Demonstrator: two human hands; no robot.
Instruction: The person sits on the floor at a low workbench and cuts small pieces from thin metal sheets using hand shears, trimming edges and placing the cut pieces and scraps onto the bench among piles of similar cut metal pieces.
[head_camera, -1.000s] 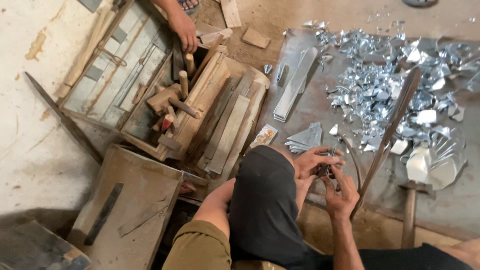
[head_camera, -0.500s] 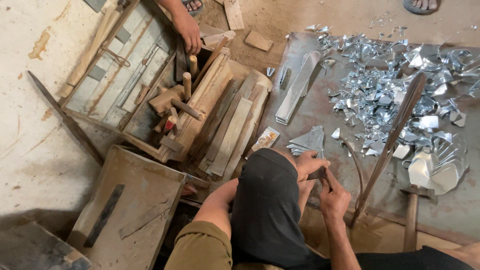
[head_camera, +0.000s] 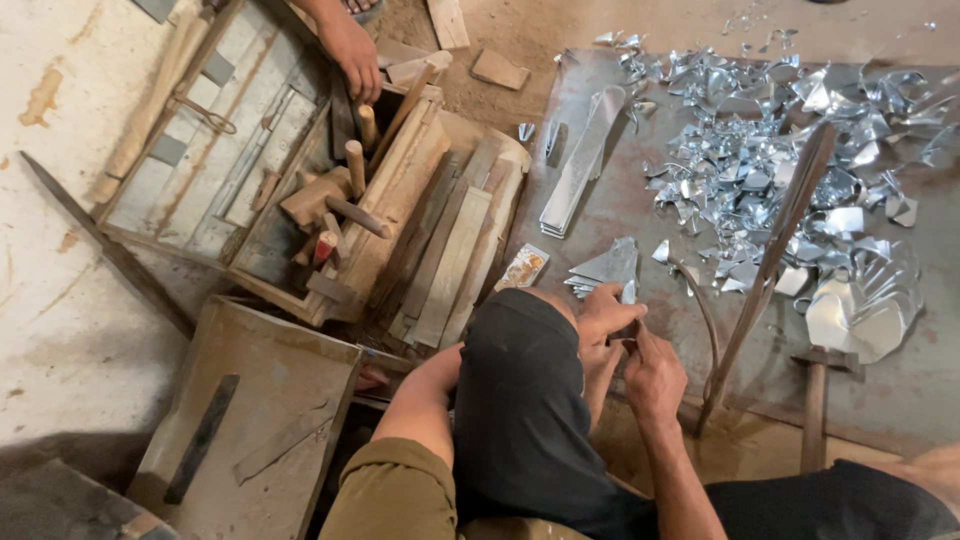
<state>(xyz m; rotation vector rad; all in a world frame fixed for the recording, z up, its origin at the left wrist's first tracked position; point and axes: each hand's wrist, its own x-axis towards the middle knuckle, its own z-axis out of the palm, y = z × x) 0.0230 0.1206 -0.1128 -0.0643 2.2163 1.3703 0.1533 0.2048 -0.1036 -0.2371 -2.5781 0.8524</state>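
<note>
While your raised knee (head_camera: 520, 400) hides most of your left forearm, your left hand (head_camera: 603, 318) and right hand (head_camera: 652, 378) meet over the metal sheet (head_camera: 600, 150), fingers curled around a small metal piece (head_camera: 630, 294). Stacked cut blanks (head_camera: 604, 270) lie just beside them, shiny scraps (head_camera: 790, 130) well beyond; another person's hand (head_camera: 350, 55) rests on the wooden toolbox (head_camera: 400, 190).

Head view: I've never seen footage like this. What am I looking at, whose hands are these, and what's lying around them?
This is one camera worn on a person's head, looking down past a dark-clad knee. There is no machine, only bare hands. The left hand and right hand meet over a small thin object, too hidden to identify; which hand grips it is unclear. They work over a grey metal sheet on the floor, strewn with shiny cut metal scraps. A stack of pointed metal pieces lies just beyond the hands. On the left is a wooden tool tray holding wooden-handled tools. The hand at the top belongs to another person.
</note>
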